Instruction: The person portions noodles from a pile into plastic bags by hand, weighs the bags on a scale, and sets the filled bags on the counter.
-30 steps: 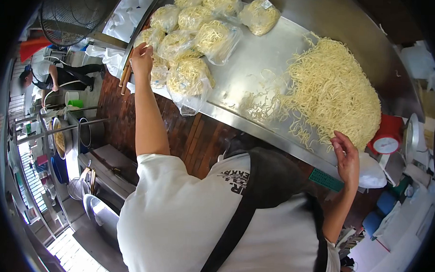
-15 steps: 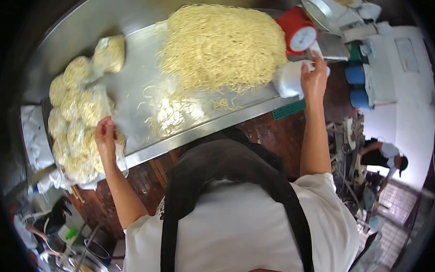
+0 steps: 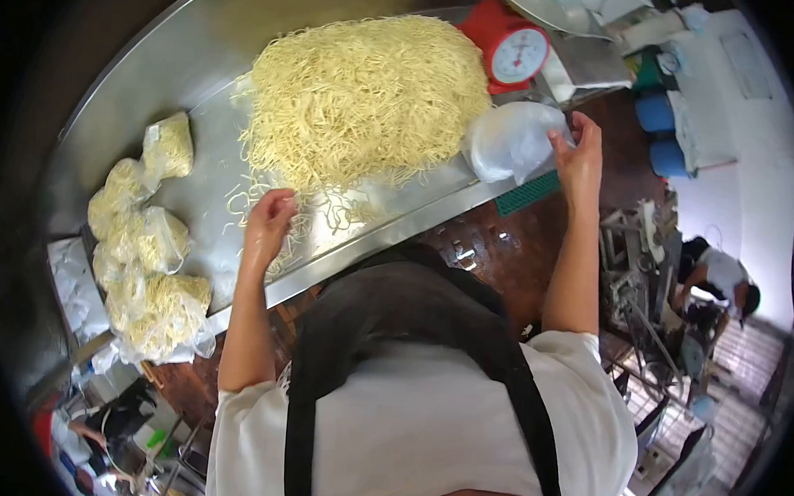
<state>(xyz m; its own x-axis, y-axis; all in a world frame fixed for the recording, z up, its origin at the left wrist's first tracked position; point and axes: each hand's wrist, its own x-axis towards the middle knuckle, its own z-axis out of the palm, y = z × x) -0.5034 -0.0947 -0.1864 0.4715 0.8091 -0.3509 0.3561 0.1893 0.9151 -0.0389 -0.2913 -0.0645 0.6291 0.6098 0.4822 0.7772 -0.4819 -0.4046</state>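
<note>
A large heap of pale yellow noodles (image 3: 367,98) lies on the metal table, with loose strands along its near side. My left hand (image 3: 269,224) hovers by these strands, fingers loosely bent and a little apart, holding nothing visible. My right hand (image 3: 581,163) is at the edge of a stack of clear plastic bags (image 3: 510,143), thumb and fingers spread. Whether it touches the top bag I cannot tell. Several filled bags of noodles (image 3: 169,148) are piled at the table's left end.
A red dial scale (image 3: 517,55) stands behind the plastic bags. The metal table's rim (image 3: 398,230) runs in front of me. A green mat (image 3: 528,193) shows below the right corner. One person (image 3: 719,277) bends by machinery at right; another person is partly visible at lower left.
My left hand has left the filled noodle bags and moved right to the loose strands. My right hand stays by the plastic bags. The view has shifted slightly.
</note>
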